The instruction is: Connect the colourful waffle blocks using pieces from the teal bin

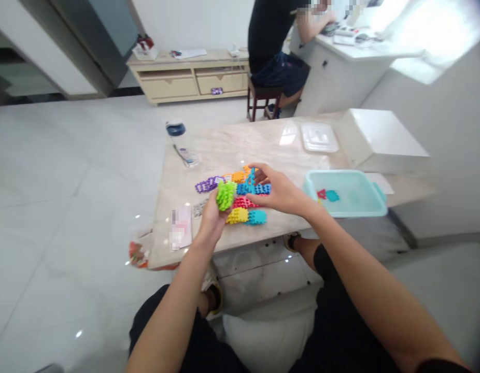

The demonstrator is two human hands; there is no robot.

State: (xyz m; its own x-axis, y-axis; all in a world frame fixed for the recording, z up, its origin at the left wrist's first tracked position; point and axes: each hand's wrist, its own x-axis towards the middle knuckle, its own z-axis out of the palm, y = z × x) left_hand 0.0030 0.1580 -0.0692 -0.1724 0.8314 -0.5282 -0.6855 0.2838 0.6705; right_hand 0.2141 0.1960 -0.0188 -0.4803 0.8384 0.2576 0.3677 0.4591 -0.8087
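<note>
Over the desk (224, 145), the left hand (212, 215) closes round a green toothed block (226, 194); the right hand (277, 191), fingers half spread, pinches a blue piece (251, 178) above the coloured cluster (245, 207). Light, stiff plastic by the look; flat faces seem the surest hold.

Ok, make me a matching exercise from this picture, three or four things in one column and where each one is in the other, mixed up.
Things:
1. green toothed block
2. teal tray
3. clear lid
4. bottle with dark cap

Places:
A. on the far part of the table, beside the white box
B. lying at the table's left edge
C. in the left hand
D. at the table's right edge, with a red and a blue piece inside

Pairs: 1-C, 2-D, 3-A, 4-B
</note>
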